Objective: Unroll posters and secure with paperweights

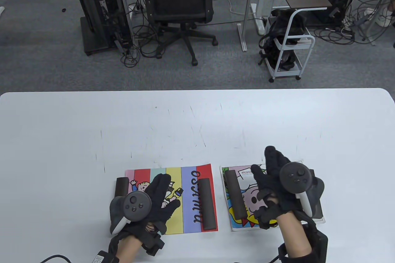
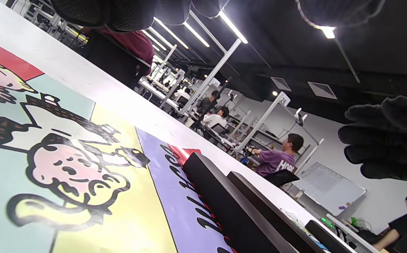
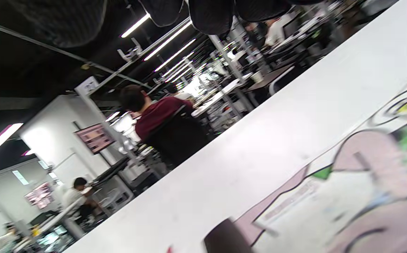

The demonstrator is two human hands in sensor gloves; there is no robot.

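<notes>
Two posters lie unrolled side by side near the table's front edge. The striped cartoon poster (image 1: 174, 182) carries a dark bar paperweight (image 1: 121, 185) on its left edge and another (image 1: 207, 203) on its right edge. My left hand (image 1: 162, 196) is over its middle, fingers spread, holding nothing. The right poster (image 1: 247, 176) has a dark bar paperweight (image 1: 235, 194) on its left side. My right hand (image 1: 273, 170) is over it with fingers stretched forward and empty; it hides the poster's right side. The left wrist view shows the striped poster (image 2: 66, 168) and the bars (image 2: 224, 196) close up.
The white table (image 1: 197, 121) stretches bare behind the posters. Beyond its far edge stand an office chair (image 1: 179, 4), a computer tower (image 1: 101, 13) and a small white cart (image 1: 290, 44). Glove cables trail off the front edge.
</notes>
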